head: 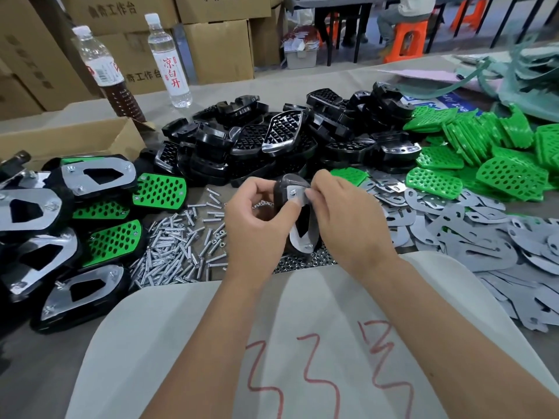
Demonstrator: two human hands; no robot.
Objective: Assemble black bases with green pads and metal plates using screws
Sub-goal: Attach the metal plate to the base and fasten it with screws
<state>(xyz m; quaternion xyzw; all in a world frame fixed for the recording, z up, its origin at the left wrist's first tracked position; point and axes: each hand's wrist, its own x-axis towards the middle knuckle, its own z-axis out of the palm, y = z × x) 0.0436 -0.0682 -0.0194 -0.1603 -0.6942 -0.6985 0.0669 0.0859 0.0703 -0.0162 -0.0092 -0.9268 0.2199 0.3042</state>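
Head view, only one I've got: my left hand (pixel 257 216) is curled round a black base (pixel 286 189), held up on edge over the table (pixel 348 83), thumb pressing the metal plate (pixel 298 234) against its face. My right hand (pixel 341 213) pinches at the plate's top corner, right by a screw (pixel 292 193) already sitting in the hole; can't tell if there's a nut between my fingertips, too small. A second screw shows at the plate's lower end. Step in hand, I'd say: fastening the top screw. To do it well: keep the thumb flat on the plate so the holes stay lined up, start the thread straight, don't force it if it binds. The green pad on this unit is hidden from here. Supplies: loose screws (pixel 175 252) just left of my hands, nuts (pixel 302 261) below them, spare plates (pixel 453 225) to the right, green pads (pixel 484 158) far right, bare bases (pixel 287 137) heaped behind. Finished units (pixel 90 225) stacked at left.
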